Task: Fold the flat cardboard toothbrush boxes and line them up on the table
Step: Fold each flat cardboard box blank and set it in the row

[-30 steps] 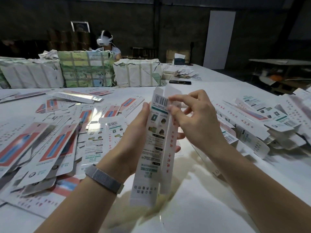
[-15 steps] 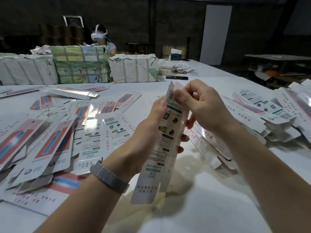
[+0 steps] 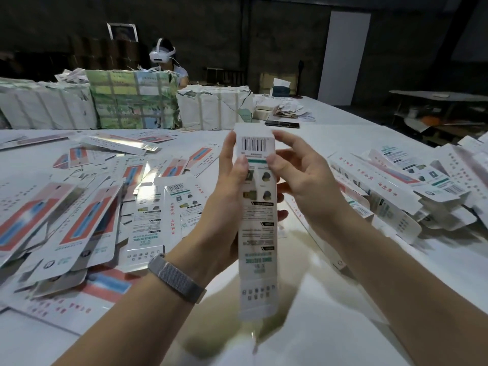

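A long white toothbrush box [image 3: 257, 225] with a barcode at its top stands upright in the air over the table, its printed back facing me. My left hand [image 3: 224, 196] grips its left side, thumb on the front near the green stripe. My right hand [image 3: 303, 178] pinches the upper right edge, thumb on the front and fingers behind the top. A heap of flat box blanks [image 3: 87, 207] with red and blue prints covers the table to the left. Folded boxes [image 3: 412, 196] lie piled to the right.
The white table [image 3: 330, 299] reaches toward me. Strapped bundles of packed card [image 3: 132, 101] stand along the far side, with a person in a white headset [image 3: 162, 52] behind them. A dark phone [image 3: 282, 124] lies beyond the held box.
The box has turned from tilted and edge-on to upright with its back square to me. My right hand shifted from the top flap to the upper right edge.
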Motion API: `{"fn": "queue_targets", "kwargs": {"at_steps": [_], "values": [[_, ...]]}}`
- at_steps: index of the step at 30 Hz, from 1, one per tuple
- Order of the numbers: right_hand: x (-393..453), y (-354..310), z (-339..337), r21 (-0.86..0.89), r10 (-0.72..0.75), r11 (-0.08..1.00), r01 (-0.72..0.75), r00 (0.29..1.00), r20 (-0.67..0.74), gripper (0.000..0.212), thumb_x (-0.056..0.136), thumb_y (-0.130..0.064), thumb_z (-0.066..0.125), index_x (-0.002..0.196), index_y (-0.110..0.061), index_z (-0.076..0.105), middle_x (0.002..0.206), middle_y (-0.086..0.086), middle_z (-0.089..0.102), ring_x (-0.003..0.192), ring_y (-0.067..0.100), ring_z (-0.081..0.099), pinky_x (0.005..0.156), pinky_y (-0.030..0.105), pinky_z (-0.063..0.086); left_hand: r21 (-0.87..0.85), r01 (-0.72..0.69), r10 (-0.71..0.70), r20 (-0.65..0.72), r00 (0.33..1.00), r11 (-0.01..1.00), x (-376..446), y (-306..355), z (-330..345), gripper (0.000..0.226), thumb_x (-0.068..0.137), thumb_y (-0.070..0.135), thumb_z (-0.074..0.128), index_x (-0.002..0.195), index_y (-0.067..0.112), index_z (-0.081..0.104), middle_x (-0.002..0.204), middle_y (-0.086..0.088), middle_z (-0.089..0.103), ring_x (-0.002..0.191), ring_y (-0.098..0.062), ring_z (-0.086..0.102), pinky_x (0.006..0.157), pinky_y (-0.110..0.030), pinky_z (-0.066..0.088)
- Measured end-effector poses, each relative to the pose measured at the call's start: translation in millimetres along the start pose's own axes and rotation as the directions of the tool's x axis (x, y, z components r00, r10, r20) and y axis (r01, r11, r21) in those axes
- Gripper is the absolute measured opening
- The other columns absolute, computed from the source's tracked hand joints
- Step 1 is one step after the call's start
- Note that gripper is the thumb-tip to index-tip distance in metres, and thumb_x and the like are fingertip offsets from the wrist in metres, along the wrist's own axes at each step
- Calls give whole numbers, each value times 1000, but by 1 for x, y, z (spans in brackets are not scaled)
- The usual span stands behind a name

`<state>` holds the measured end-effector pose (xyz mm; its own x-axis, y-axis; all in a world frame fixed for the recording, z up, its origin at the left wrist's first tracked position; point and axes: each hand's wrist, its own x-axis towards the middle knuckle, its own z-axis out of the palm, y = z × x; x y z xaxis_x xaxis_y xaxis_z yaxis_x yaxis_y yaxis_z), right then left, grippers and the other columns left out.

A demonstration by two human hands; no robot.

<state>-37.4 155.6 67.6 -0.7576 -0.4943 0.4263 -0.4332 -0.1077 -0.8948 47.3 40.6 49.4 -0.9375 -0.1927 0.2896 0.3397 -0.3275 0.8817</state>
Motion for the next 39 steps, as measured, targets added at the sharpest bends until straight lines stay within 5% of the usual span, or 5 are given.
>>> {"fn": "queue_targets", "kwargs": {"at_steps": [7, 16, 25, 30, 39], "values": [[0, -1, -4, 96, 4, 995, -8, 999, 43, 15, 98, -12, 58, 108, -20, 65, 103, 19, 70, 93, 38, 67, 85, 52, 54, 78, -2, 3, -10, 1000, 997, -2, 2, 0, 29, 107, 33, 35, 133, 43, 41, 104, -18, 69, 80, -31, 69, 65, -44, 61], [2, -1, -12, 278, -107, 956, 98, 994, 19, 32, 76, -2, 58, 102, -18, 50, 99, 5, 61, 102, 32, 63, 89, 50, 55, 139, 14, -23, 60, 998, 990, -1, 0, -1, 35, 104, 39, 37, 125, 67, 33, 89, -13, 70, 70, -30, 69, 57, -39, 57], [3, -8, -16, 182, 1, 983, -1, 1000, 3, 11, 96, -10, 59, 87, -14, 65, 74, 1, 66, 71, 19, 66, 60, 30, 53, 224, 13, -40, 115, 993, 975, 2, -12, 0, 40, 108, 35, 31, 135, 64, 35, 91, -17, 69, 73, -33, 67, 57, -39, 57], [1, -11, -14, 152, -8, 988, 13, 999, -35, 13, 93, -5, 60, 88, -4, 71, 74, 10, 69, 71, 32, 65, 67, 59, 51, 229, -8, -26, 146, 989, 973, 1, -9, -1, 43, 107, 37, 31, 137, 69, 31, 93, -19, 67, 74, -34, 68, 59, -43, 57], [3, -14, -20, 146, -34, 989, 39, 999, -37, 22, 95, -6, 55, 81, -7, 72, 72, 5, 69, 70, 20, 68, 58, 29, 55, 201, -1, -43, 215, 976, 980, 0, -6, -3, 46, 96, 45, 38, 136, 68, 33, 98, -19, 65, 76, -37, 67, 62, -46, 55]]}}
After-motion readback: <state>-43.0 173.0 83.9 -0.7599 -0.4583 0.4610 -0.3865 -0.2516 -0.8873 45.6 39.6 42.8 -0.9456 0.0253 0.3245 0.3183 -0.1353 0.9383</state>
